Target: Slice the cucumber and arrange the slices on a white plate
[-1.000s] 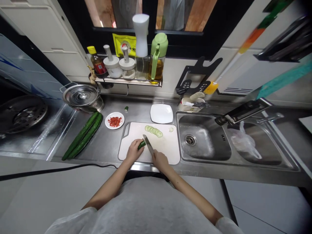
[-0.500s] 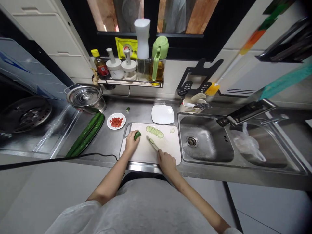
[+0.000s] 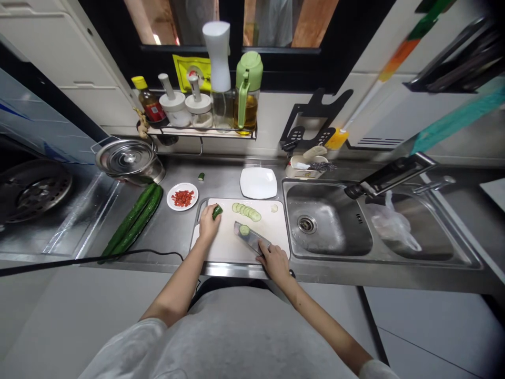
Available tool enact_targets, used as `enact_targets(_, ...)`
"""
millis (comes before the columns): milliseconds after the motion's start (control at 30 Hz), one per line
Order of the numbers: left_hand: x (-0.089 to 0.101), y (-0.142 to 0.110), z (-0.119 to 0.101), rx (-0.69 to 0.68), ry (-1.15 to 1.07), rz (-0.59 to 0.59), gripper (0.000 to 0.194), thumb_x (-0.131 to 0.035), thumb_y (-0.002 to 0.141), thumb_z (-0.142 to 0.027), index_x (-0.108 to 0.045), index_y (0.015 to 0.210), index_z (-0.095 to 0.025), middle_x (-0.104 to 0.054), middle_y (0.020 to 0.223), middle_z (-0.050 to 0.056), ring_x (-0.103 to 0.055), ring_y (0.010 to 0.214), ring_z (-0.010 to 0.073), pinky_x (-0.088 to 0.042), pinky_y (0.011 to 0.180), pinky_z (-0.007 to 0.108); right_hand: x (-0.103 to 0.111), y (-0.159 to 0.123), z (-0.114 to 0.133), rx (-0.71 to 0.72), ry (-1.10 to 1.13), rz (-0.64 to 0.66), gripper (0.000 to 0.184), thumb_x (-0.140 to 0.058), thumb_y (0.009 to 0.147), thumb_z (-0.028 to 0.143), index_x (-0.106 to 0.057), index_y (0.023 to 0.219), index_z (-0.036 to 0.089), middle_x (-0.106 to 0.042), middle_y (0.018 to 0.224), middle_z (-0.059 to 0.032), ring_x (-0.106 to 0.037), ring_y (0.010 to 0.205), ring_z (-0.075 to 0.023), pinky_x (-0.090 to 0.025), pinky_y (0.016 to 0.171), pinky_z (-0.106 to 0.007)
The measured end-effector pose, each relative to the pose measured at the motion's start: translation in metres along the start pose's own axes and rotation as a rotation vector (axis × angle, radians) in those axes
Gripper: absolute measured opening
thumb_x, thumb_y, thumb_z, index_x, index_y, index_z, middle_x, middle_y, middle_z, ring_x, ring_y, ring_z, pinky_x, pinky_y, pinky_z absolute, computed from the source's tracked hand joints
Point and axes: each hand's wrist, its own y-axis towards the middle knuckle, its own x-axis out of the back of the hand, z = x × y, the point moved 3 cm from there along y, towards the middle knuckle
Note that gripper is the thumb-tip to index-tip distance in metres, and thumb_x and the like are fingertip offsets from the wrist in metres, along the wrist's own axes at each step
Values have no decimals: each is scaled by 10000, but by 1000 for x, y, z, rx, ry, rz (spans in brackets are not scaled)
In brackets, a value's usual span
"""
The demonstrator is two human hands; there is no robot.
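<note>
My left hand (image 3: 208, 223) is closed around a short piece of cucumber (image 3: 216, 211) at the left side of the white cutting board (image 3: 224, 250). My right hand (image 3: 275, 262) grips a kitchen knife (image 3: 255, 241), its blade turned flat over the board and pointing up-left. One cucumber slice (image 3: 244, 230) lies on the blade's upper face. Beyond the knife, a row of overlapping cucumber slices (image 3: 246, 211) rests on the board. A small pale piece (image 3: 274, 208), perhaps garlic, sits near the board's right corner.
Two whole cucumbers (image 3: 133, 221) and a plate of chopped red pieces (image 3: 172, 202) are on the left. Behind the board lie a white square plate (image 3: 258, 183) and a cucumber end (image 3: 201, 176). A double sink (image 3: 331, 252) is right; a lidded steel pot (image 3: 132, 160) stands back left.
The knife has turned from edge-on to flat, showing its broad face with the slice on it. The left hand with the cucumber piece has shifted slightly away from the knife. The whole view has shifted a little.
</note>
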Motion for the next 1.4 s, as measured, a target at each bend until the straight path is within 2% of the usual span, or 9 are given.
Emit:
enact_targets(200, -2, 29, 7, 11, 46, -12, 420, -581, 762, -155, -570, 1179, -197, -606, 1126, 94, -544, 1084, 252, -423, 984, 395, -1, 2, -1, 3, 3, -4, 541, -493, 910, 444, -365, 1405, 267, -599, 1038, -101, -515, 1000, -242, -331, 795, -318)
enact_targets(400, -5, 37, 15, 21, 63, 7, 440, -589, 762, -165, -559, 1199, -196, -607, 1122, 99, -543, 1085, 255, -422, 980, 395, -3, 4, -3, 7, 6, 0, 543, -496, 908, 440, -372, 1407, 264, -602, 1037, -103, -515, 1006, -249, -336, 795, -323)
enact_targets(667, -3, 36, 18, 62, 68, -25, 434, -593, 758, -186, -561, 1190, -200, -601, 1103, 102, -556, 1053, 251, -428, 965, 390, -4, 5, -5, 5, 0, 12, 563, -515, 897, 447, -367, 1411, 271, -602, 1030, -96, -516, 1000, -244, -337, 800, -320)
enact_targets(833, 8, 25, 26, 185, 105, -149, 444, -604, 750, -218, -556, 1191, -195, -581, 1110, 111, -542, 1071, 262, -413, 979, 405, -3, 5, -4, 5, 6, 5, 566, -511, 899, 449, -359, 1416, 277, -598, 1040, -92, -515, 998, -241, -336, 797, -319)
enact_targets(1033, 15, 18, 29, 244, 110, -221, 483, -618, 745, -266, -534, 1214, -188, -565, 1151, 123, -531, 1103, 267, -397, 1001, 403, -1, 6, -3, 13, 4, 6, 536, -514, 899, 440, -393, 1392, 268, -601, 1023, -97, -514, 1001, -246, -335, 797, -320)
enact_targets(1233, 16, 19, 29, 295, 119, -204, 484, -577, 777, -274, -513, 1246, -170, -574, 1194, 142, -528, 1125, 278, -392, 1004, 420, 0, 5, -2, 9, 0, 3, 534, -504, 905, 436, -386, 1396, 264, -600, 1028, -99, -512, 996, -247, -333, 789, -322)
enact_targets(1400, 21, 17, 31, 310, 166, -200, 507, -575, 778, -304, -528, 1255, -139, -588, 1187, 171, -509, 1142, 316, -361, 1015, 476, -1, 4, -1, 5, -2, -6, 533, -504, 906, 431, -382, 1397, 265, -596, 1046, -100, -510, 1004, -246, -333, 798, -324)
